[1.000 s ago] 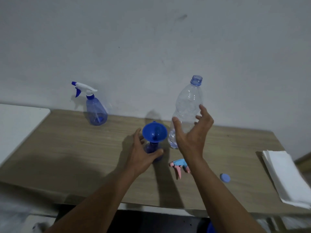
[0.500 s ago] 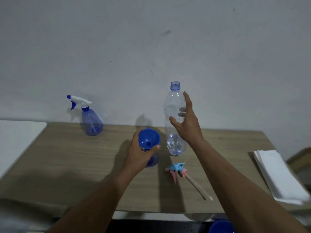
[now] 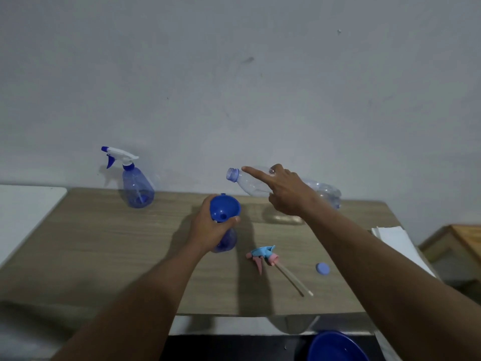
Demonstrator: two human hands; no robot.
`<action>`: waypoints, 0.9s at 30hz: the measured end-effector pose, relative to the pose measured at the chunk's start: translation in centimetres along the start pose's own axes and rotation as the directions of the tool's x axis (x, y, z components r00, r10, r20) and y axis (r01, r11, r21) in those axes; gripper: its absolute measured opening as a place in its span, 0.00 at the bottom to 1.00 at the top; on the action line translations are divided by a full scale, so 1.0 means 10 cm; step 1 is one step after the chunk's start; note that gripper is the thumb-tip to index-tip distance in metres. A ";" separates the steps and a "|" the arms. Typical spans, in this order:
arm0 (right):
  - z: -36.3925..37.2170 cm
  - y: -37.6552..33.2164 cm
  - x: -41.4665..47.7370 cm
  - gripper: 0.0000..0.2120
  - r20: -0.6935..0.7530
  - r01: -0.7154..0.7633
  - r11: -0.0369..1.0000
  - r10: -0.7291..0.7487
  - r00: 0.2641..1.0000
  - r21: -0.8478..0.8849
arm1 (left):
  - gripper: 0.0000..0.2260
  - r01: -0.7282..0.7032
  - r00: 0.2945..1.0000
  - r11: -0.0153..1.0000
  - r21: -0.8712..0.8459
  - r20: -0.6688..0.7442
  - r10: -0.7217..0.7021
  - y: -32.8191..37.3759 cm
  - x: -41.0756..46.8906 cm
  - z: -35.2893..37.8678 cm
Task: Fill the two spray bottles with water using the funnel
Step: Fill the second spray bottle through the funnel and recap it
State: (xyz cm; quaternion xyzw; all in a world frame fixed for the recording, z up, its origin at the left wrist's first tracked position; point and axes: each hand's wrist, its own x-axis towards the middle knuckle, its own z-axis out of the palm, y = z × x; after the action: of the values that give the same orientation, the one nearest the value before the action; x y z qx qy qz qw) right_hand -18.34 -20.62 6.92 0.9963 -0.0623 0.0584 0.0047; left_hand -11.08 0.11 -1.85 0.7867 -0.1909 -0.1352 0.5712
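Note:
My left hand (image 3: 209, 230) grips the neck of an open blue spray bottle (image 3: 227, 242) standing mid-table, with a blue funnel (image 3: 225, 208) seated in its mouth. My right hand (image 3: 285, 192) holds a clear water bottle (image 3: 251, 182) lifted and tipped almost level, its open mouth pointing left, just above and right of the funnel; the index finger lies straight along the bottle. A second blue spray bottle (image 3: 138, 190) with a white and blue trigger head stands at the back left. A pink and light-blue trigger head (image 3: 264, 255) with its dip tube lies on the wooden table (image 3: 104, 246).
A small blue cap (image 3: 322, 268) lies right of the trigger head. Folded white paper (image 3: 398, 243) sits at the table's right edge. A blue basin rim (image 3: 335, 346) shows below the front edge. A white surface (image 3: 26, 209) adjoins the table on the left. A wall stands close behind.
My right hand closed on the upright water bottle, lifted it and tipped it toward the funnel. My left hand kept hold of the spray bottle's neck.

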 end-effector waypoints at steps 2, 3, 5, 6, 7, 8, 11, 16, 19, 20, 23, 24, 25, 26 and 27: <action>-0.01 0.00 -0.05 0.45 0.029 0.006 0.999 -0.004 1.000 -0.044 | 0.29 0.019 1.000 1.000 0.006 0.002 -0.019 0.03 -0.01 0.00; 0.01 0.00 -0.07 0.45 0.035 0.012 0.998 -0.010 0.999 -0.064 | 0.30 0.024 1.000 1.000 0.008 -0.001 -0.024 0.04 -0.01 0.01; 0.05 -0.02 -0.10 0.45 0.044 0.030 0.995 -0.026 0.999 -0.094 | 0.30 0.020 1.000 1.000 0.013 -0.004 -0.019 0.06 -0.02 0.02; 0.07 -0.03 -0.12 0.45 0.049 0.041 0.994 -0.036 0.998 -0.104 | 0.29 0.013 1.000 1.000 0.012 -0.005 -0.013 0.06 -0.02 0.02; 0.09 -0.04 -0.12 0.45 0.055 0.050 0.993 -0.044 0.998 -0.111 | 0.29 0.011 1.000 1.000 0.009 -0.003 -0.011 0.06 -0.03 0.02; 0.10 -0.05 -0.13 0.45 0.062 0.053 0.991 -0.046 0.997 -0.121 | 0.28 0.011 1.000 1.000 0.003 0.002 -0.011 0.06 -0.03 0.01; 0.12 -0.07 -0.15 0.46 0.080 0.058 0.986 -0.046 0.996 -0.153 | 0.28 0.013 1.000 1.000 -0.001 0.015 -0.013 0.05 -0.03 -0.01; 0.16 -0.11 -0.19 0.47 0.100 0.076 0.969 -0.053 0.994 -0.234 | 0.29 0.008 1.000 1.000 0.008 0.012 -0.008 0.05 -0.04 -0.04; 0.13 -0.13 -0.21 0.46 0.107 0.085 0.961 -0.058 0.993 -0.264 | 0.27 0.004 1.000 1.000 0.023 0.022 -0.004 0.07 -0.04 -0.04; 0.12 -0.13 -0.21 0.46 0.109 0.082 0.959 -0.054 0.993 -0.271 | 0.27 0.003 1.000 1.000 0.028 0.018 -0.003 0.07 -0.04 -0.04; 0.10 -0.13 -0.22 0.45 0.119 0.071 0.956 -0.038 0.992 -0.284 | 0.27 0.003 1.000 0.999 0.042 0.017 -0.004 0.08 -0.04 -0.04; 0.09 -0.12 -0.22 0.45 0.122 0.070 0.954 -0.035 0.992 -0.291 | 0.27 0.005 1.000 0.999 0.047 0.021 -0.006 0.08 -0.04 -0.05; 0.09 -0.12 -0.22 0.45 0.122 0.071 0.951 -0.035 0.992 -0.301 | 0.28 0.006 1.000 0.999 0.049 0.024 -0.007 0.08 -0.04 -0.05; 0.09 -0.11 -0.22 0.45 0.122 0.072 0.948 -0.036 0.992 -0.311 | 0.28 0.006 1.000 0.999 0.046 0.024 -0.008 0.08 -0.04 -0.05; 0.10 -0.11 -0.21 0.45 0.121 0.074 0.945 -0.037 0.992 -0.320 | 0.28 0.010 1.000 0.999 0.043 0.024 -0.011 0.08 -0.04 -0.05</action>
State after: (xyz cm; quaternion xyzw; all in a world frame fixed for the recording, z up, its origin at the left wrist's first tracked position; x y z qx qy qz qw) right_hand -20.20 -19.32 5.70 0.9851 -0.0430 -0.0094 0.1661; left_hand -11.36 0.46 -0.90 0.7982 -0.1966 -0.1434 0.5511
